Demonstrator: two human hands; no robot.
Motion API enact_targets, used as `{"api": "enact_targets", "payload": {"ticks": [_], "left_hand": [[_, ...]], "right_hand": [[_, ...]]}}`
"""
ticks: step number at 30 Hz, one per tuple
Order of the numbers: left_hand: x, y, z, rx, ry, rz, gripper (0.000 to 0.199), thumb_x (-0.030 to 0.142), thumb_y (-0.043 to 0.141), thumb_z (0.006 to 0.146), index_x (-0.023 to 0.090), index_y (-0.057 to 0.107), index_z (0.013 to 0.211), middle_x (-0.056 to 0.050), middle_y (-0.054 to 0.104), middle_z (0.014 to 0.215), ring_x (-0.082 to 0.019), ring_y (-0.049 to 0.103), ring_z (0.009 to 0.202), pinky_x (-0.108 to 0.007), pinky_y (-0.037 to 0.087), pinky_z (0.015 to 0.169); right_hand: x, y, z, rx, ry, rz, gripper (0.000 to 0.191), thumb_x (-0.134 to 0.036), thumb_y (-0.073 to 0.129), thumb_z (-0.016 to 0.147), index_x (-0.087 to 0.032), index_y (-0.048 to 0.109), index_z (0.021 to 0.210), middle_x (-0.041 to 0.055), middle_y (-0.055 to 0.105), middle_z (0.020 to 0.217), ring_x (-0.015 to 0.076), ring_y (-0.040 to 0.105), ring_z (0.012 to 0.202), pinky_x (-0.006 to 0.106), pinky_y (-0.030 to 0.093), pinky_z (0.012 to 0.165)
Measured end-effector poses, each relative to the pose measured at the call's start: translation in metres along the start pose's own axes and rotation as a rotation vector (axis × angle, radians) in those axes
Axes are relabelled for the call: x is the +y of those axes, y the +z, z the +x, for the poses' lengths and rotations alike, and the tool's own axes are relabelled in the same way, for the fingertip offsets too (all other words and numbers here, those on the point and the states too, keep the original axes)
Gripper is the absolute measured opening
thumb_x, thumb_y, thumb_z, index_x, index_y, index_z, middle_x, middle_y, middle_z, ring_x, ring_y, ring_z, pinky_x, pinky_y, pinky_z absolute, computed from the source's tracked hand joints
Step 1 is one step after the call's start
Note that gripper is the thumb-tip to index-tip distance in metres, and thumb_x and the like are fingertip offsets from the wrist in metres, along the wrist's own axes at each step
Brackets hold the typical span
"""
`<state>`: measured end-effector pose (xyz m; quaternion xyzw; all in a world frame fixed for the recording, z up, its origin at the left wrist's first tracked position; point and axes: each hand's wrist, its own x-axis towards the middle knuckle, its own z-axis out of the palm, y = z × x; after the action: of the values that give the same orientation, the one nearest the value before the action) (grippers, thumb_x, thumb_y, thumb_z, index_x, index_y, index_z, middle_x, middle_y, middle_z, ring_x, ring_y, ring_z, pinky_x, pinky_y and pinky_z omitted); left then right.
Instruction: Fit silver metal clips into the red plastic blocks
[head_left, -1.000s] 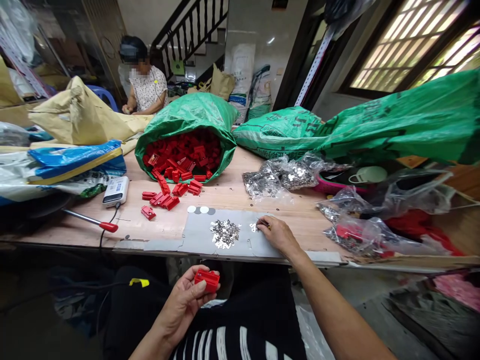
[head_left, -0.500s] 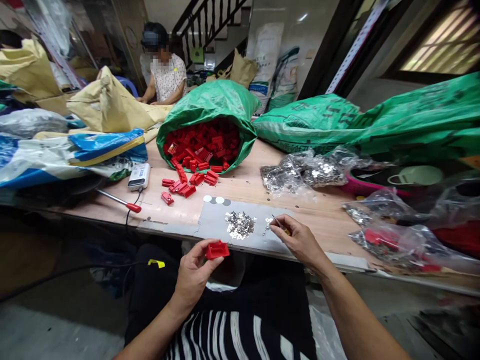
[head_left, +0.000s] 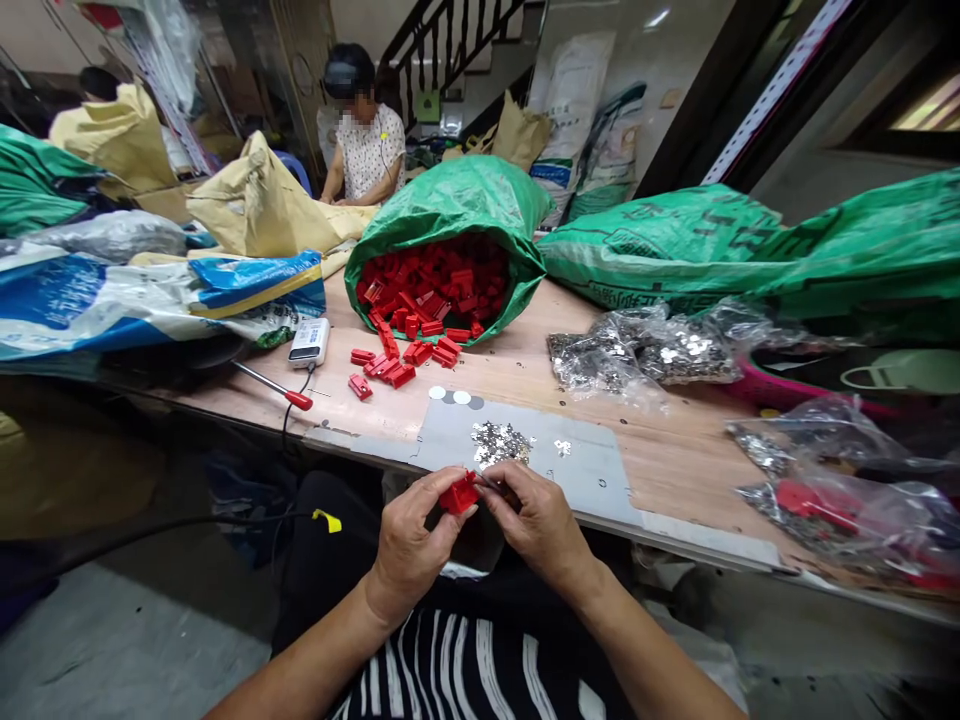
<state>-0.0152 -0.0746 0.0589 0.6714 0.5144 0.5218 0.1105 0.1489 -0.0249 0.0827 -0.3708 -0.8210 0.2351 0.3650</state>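
My left hand (head_left: 417, 530) pinches a small red plastic housing (head_left: 459, 494) between thumb and fingers, its hollow side facing up toward me. Close against it on the right, my right hand (head_left: 536, 510) grips a thin metal tool (head_left: 487, 482) that looks like tweezers. The tool's tip is at the housing's right edge; whether it carries a metal piece is too small to tell. Just beyond both hands, a pile of small shiny metal pieces (head_left: 501, 442) lies on a grey mat (head_left: 600, 470). A few more metal pieces (head_left: 562, 448) lie to its right.
A green sack (head_left: 457, 200) spills red housings (head_left: 386, 370) onto the wooden table (head_left: 525, 375). Clear bags of metal pieces (head_left: 645, 350) lie right. At left are a white device (head_left: 309, 342) with a cable and a red-handled tool (head_left: 298, 400). Another person (head_left: 367, 150) sits behind.
My right hand has moved left from the loose metal pieces to the red housing, bringing the thin tool with it. My left hand has tilted the housing. The view has shifted left.
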Motion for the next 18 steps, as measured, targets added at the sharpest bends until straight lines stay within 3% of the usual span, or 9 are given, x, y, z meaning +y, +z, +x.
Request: {"api": "enact_targets", "payload": {"ticks": [5, 11, 18], "left_hand": [[0.0, 0.0012, -0.0025, -0.001, 0.024, -0.003, 0.036, 0.014, 0.065, 0.079, 0.02, 0.061, 0.115, -0.006, 0.071, 0.109, -0.017, 0.067, 0.1, -0.029, 0.055, 0.091], [0.0033, 0.0027, -0.0038, -0.002, 0.041, -0.021, 0.038, 0.011, 0.065, 0.078, 0.02, 0.061, 0.114, -0.006, 0.071, 0.108, -0.018, 0.067, 0.101, -0.03, 0.055, 0.091], [0.0014, 0.0012, -0.0045, 0.036, 0.02, -0.021, 0.038, 0.012, 0.065, 0.079, 0.021, 0.06, 0.115, -0.006, 0.071, 0.109, -0.018, 0.068, 0.1, -0.029, 0.056, 0.09]], "right_hand": [[0.0009, -0.0003, -0.002, -0.043, 0.002, 0.005, 0.008, -0.016, 0.053, 0.089, -0.021, 0.058, 0.086, 0.0011, 0.06, 0.074, 0.014, 0.056, 0.067, 0.025, 0.043, 0.064], [0.0012, 0.0014, -0.0053, -0.007, -0.002, 0.035, 0.009, -0.015, 0.053, 0.088, -0.021, 0.06, 0.09, 0.0031, 0.063, 0.081, 0.0159, 0.058, 0.074, 0.027, 0.045, 0.068], [-0.0012, 0.0, -0.0046, -0.106, 0.153, 0.221, 0.015, -0.025, 0.05, 0.092, -0.02, 0.063, 0.086, 0.0023, 0.061, 0.079, 0.0151, 0.057, 0.074, 0.026, 0.044, 0.068]]}}
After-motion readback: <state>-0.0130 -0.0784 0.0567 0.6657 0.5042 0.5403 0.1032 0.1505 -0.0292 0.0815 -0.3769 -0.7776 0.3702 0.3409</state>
